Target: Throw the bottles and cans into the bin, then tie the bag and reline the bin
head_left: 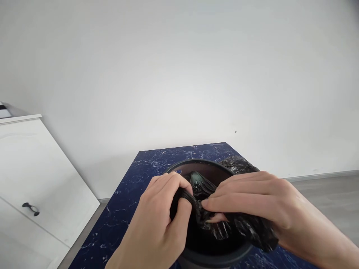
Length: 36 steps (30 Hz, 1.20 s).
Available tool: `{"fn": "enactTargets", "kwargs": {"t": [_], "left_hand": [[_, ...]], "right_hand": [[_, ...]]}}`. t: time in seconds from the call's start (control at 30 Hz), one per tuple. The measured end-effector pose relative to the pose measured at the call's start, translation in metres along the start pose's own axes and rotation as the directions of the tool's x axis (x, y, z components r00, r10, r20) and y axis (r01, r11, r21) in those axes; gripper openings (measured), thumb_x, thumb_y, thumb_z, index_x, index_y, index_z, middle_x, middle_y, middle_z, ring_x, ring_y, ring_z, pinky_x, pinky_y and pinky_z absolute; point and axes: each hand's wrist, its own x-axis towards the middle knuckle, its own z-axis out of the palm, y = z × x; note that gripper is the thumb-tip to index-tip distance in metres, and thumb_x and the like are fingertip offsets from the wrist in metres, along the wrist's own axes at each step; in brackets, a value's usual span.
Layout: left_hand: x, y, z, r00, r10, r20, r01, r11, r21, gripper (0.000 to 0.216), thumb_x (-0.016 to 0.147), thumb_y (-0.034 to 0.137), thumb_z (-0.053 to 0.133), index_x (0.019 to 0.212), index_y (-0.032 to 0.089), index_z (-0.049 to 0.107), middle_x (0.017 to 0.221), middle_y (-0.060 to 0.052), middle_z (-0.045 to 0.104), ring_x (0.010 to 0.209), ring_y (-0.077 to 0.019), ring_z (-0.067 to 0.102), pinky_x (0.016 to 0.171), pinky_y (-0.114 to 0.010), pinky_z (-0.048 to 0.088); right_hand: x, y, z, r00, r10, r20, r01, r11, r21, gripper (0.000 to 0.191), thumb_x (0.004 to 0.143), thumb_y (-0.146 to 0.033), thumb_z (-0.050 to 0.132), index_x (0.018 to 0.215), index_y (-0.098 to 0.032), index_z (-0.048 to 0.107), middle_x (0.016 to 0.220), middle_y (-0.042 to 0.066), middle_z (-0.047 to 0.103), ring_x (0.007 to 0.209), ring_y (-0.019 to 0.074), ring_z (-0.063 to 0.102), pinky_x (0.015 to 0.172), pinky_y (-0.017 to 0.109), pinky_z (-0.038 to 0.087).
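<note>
Black crinkled plastic bag (199, 184), pinched in left hand (159, 209) and right hand (260, 196) over the open, round, dark-grey bin (215, 258) on the blue marble-patterned table (123, 209), work gently and evenly to avoid tearing.

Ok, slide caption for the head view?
Left hand and right hand grip a black bag at an open bin on a blue tabletop.

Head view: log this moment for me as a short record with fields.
Left hand: pinches shiny black plastic
Right hand: fingers on the plastic
Below both hands: round, dark-grey, open-topped container
Surface: blue table with white marbling
Far left: white cabinet with dark handle
Background: plain white wall
</note>
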Motion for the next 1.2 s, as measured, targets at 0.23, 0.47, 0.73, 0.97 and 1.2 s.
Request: {"fn": "enactTargets", "kwargs": {"t": [0.23, 0.47, 0.73, 0.97, 1.2], "left_hand": [[-0.002, 0.001, 0.0, 0.999, -0.023, 0.036, 0.024, 0.999, -0.031, 0.023, 0.102, 0.02, 0.041, 0.09, 0.028, 0.058, 0.084, 0.001, 0.071, 0.079, -0.0219, 0.067, 0.078, -0.035, 0.056], [0.001, 0.0, -0.003, 0.998, 0.005, 0.058, -0.002, 0.999, -0.048, 0.025, 0.101, 0.018, 0.041, 0.093, 0.029, 0.063, 0.089, 0.002, 0.075, 0.081, -0.0215, 0.07, 0.089, -0.037, 0.058], [-0.004, -0.004, -0.001, 0.996, -0.085, -0.005, 0.085, 0.996, -0.013, 0.016, 0.102, 0.026, 0.051, 0.109, 0.03, 0.065, 0.105, -0.001, 0.078, 0.095, -0.0229, 0.075, 0.066, -0.029, 0.057], [-0.009, 0.005, 0.004, 1.0, -0.011, 0.003, 0.011, 0.993, -0.116, 0.02, 0.107, 0.035, 0.055, 0.126, 0.032, 0.063, 0.118, -0.002, 0.078, 0.112, -0.0225, 0.076, 0.094, -0.034, 0.063], [-0.006, -0.004, 0.005, 0.996, -0.079, -0.033, 0.07, 0.971, -0.231, 0.047, 0.117, 0.049, 0.041, 0.163, 0.042, 0.039, 0.098, 0.004, 0.081, 0.092, -0.0199, 0.078, 0.091, -0.033, 0.06]], "right_hand": [[0.004, -0.004, -0.002, 1.0, -0.022, -0.006, 0.022, 0.997, 0.078, 0.045, 0.098, 0.003, 0.057, 0.117, -0.029, 0.081, 0.108, 0.001, 0.083, 0.099, 0.0157, 0.079, 0.087, 0.024, 0.062], [0.008, -0.006, -0.002, 0.989, 0.071, 0.126, -0.102, 0.962, 0.254, 0.022, 0.107, -0.018, 0.066, 0.107, -0.028, 0.085, 0.101, 0.003, 0.079, 0.086, 0.0147, 0.077, 0.078, 0.022, 0.063], [0.008, -0.011, 0.008, 0.981, 0.186, -0.057, -0.192, 0.971, -0.141, 0.034, 0.1, -0.004, 0.049, 0.102, -0.026, 0.075, 0.103, 0.005, 0.077, 0.081, 0.0169, 0.073, 0.067, 0.026, 0.058], [0.004, -0.004, 0.015, 0.961, 0.118, -0.249, -0.204, 0.91, -0.36, 0.043, 0.083, 0.004, 0.044, 0.108, -0.028, 0.057, 0.09, -0.003, 0.071, 0.06, 0.0125, 0.059, 0.052, 0.027, 0.041], [0.006, -0.005, 0.013, 0.949, -0.123, -0.289, -0.011, 0.907, -0.422, 0.038, 0.097, 0.008, 0.041, 0.107, -0.026, 0.055, 0.105, 0.0, 0.074, 0.08, 0.0124, 0.071, 0.065, 0.025, 0.051]]}}
